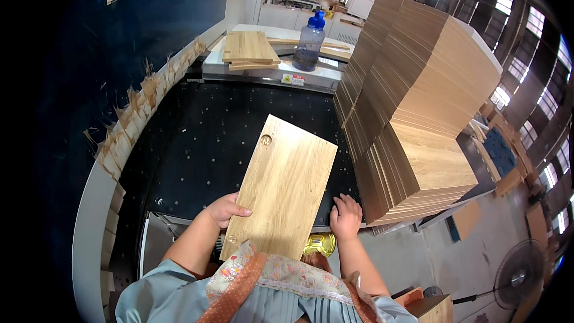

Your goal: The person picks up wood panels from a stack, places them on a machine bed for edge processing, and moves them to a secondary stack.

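On a black perforated machine table (197,137) in a factory hall, a pale oak-grain board (281,188) lies flat with its long axis running from the person's chest up and slightly to the right, its far end, marked by a round bored recess (266,140) near the left corner, pointing away toward the back of the bench. The left hand (226,209) grips the board's left long edge near the close end, thumb laid across the top face and fingers curled under. The right hand (346,216) rests just beside the right long edge, fingers loosely bent and pressed on the table rim; whether it touches the board cannot be told. A brass-coloured round fitting (321,243) shows below the board's near corner. To the right, touching distance from that hand, a tall slanting stack of like panels (412,119) walls off that side. Beyond the board the dark surface lies open up to a white ledge carrying a small pile of boards (248,49) and a blue-capped water bottle (310,45). Along the left, a curved white guard (95,203) edged with torn cardboard strips (143,98) bounds the table.
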`<state>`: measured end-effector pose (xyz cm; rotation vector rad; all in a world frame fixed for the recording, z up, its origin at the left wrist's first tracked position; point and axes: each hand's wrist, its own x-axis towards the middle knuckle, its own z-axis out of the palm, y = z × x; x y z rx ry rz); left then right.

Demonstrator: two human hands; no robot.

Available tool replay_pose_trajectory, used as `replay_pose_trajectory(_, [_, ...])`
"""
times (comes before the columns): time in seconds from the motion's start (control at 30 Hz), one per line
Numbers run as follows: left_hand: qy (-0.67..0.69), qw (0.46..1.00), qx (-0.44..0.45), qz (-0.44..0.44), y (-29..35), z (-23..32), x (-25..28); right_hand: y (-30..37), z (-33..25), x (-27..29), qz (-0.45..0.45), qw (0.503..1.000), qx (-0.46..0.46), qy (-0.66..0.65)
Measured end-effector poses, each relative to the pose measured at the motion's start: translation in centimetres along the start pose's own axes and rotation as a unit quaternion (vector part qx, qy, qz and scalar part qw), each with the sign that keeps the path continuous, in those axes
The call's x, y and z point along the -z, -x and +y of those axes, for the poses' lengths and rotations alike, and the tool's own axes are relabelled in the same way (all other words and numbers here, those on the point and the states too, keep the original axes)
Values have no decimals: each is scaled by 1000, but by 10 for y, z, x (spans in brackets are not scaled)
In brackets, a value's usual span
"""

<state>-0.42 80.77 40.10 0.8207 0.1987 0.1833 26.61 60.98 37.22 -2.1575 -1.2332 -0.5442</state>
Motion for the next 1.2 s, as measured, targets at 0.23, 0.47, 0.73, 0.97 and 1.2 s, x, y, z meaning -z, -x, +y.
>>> replay_pose_trajectory(0.23, [3,1000,6,-8,-1,-1,1,1,3,-3,10,1000,5,-5])
replay_pose_trajectory(0.47, [-3,1000,8,-15,-1,1,0,2,3,1,7,1000,0,-1])
replay_pose_trajectory(0.73, [-1,1000,11,-8,0,-1,4,1,-1,1,25,1000,14,7])
replay_pose_trajectory(0.97, [1,1000,12,-11,-3,-1,9,1,0,0,28,999,22,7])
replay_pose_trajectory(1.2, [19,999,30,-1,4,-9,13,-85,-55,134,-553,832,51,-7])
